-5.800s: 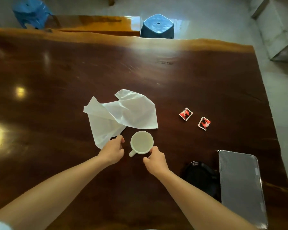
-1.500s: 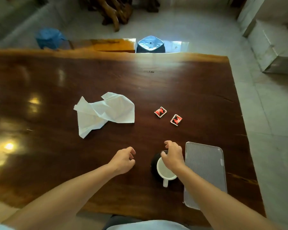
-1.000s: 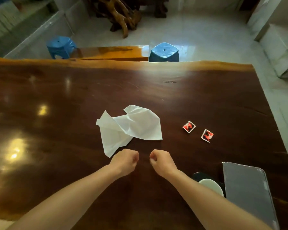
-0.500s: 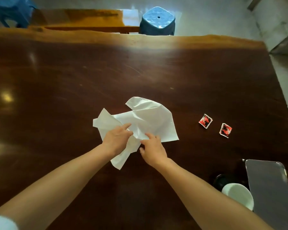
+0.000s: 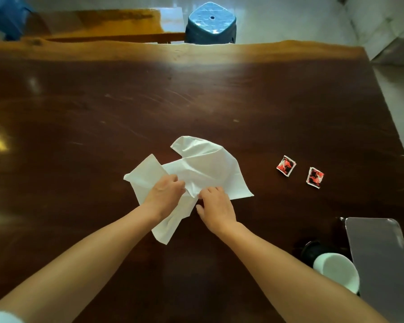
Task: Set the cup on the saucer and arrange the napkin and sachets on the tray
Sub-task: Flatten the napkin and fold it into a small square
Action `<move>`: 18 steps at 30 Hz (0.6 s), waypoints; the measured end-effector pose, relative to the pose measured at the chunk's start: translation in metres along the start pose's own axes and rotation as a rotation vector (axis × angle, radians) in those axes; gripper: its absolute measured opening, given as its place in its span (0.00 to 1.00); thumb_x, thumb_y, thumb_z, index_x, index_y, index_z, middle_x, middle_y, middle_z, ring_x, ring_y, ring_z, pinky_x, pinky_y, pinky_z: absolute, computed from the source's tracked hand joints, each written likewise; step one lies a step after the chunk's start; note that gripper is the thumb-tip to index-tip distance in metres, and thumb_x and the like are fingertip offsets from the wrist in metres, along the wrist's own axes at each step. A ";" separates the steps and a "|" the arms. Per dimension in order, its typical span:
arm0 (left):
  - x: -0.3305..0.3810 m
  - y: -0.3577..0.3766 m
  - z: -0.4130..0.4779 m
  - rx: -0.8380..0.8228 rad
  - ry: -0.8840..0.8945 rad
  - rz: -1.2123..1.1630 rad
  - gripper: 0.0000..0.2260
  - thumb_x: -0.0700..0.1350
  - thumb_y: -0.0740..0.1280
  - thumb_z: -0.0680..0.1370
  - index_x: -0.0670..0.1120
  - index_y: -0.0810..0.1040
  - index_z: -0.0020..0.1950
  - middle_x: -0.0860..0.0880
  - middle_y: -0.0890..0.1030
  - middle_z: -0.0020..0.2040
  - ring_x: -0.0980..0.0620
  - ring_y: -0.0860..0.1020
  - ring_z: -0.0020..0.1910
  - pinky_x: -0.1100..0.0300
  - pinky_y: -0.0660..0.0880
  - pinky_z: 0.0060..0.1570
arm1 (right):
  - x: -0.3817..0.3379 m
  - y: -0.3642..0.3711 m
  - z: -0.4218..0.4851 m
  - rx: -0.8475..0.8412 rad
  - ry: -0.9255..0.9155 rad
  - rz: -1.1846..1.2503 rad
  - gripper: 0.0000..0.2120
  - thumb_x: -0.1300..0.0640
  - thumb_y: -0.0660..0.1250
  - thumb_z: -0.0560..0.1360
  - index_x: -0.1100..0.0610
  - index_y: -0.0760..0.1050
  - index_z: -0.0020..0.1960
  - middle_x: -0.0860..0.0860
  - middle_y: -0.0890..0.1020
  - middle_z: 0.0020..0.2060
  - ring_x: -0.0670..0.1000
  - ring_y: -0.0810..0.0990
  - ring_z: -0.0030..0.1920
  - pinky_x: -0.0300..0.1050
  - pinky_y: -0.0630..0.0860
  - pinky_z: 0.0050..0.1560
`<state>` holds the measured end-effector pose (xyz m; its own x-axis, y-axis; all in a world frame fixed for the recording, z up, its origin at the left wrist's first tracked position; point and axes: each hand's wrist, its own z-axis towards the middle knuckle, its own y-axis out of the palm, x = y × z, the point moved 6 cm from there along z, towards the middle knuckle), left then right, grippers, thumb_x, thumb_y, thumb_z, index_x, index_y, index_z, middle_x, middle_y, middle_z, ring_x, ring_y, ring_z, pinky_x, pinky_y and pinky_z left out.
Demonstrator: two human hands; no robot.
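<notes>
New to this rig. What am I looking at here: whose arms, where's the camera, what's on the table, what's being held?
No machine: a person's two bare arms, filmed by one wide-angle camera worn on the head, looking down. The left hand and right hand both pinch a crumpled white napkin lying on a dark wooden table. To the right lie two red sachets, untouched. At the lower right a white cup sits on a dark saucer, beside a grey tray. Blue stools stand beyond the table.
</notes>
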<state>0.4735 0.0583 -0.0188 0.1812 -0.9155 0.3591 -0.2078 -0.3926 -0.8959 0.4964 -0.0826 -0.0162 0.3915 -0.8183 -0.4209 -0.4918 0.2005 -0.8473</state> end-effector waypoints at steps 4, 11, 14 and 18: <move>0.037 -0.035 -0.017 0.052 0.056 -0.088 0.09 0.47 0.66 0.81 0.42 0.81 0.52 0.44 0.77 0.48 0.46 0.76 0.47 0.58 0.70 0.44 | 0.004 -0.037 -0.013 0.115 0.078 0.134 0.08 0.59 0.68 0.78 0.56 0.73 0.55 0.53 0.81 0.45 0.55 0.81 0.44 0.53 0.81 0.45; 0.104 -0.111 -0.071 0.204 0.157 -0.071 0.08 0.46 0.69 0.80 0.42 0.83 0.51 0.46 0.79 0.47 0.47 0.78 0.44 0.55 0.77 0.44 | -0.007 -0.093 -0.060 0.253 -0.056 0.155 0.05 0.59 0.63 0.79 0.58 0.77 0.49 0.54 0.80 0.44 0.57 0.78 0.45 0.51 0.75 0.43; 0.124 -0.149 -0.102 0.295 0.176 -0.028 0.07 0.45 0.69 0.80 0.42 0.84 0.51 0.48 0.79 0.48 0.48 0.80 0.43 0.60 0.74 0.44 | -0.005 -0.118 -0.087 0.333 -0.085 0.157 0.05 0.61 0.63 0.79 0.60 0.76 0.45 0.51 0.75 0.40 0.53 0.75 0.41 0.49 0.71 0.39; 0.133 -0.178 -0.135 0.302 0.128 0.151 0.10 0.43 0.66 0.81 0.40 0.82 0.57 0.43 0.79 0.59 0.43 0.78 0.58 0.54 0.74 0.57 | 0.000 -0.153 -0.120 0.414 -0.127 0.118 0.05 0.64 0.63 0.79 0.60 0.77 0.47 0.54 0.76 0.44 0.57 0.76 0.41 0.52 0.76 0.40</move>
<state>0.4053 -0.0058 0.2238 0.0443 -0.9723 0.2297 0.0743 -0.2261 -0.9713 0.4783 -0.1778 0.1526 0.4563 -0.7097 -0.5368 -0.1960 0.5083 -0.8386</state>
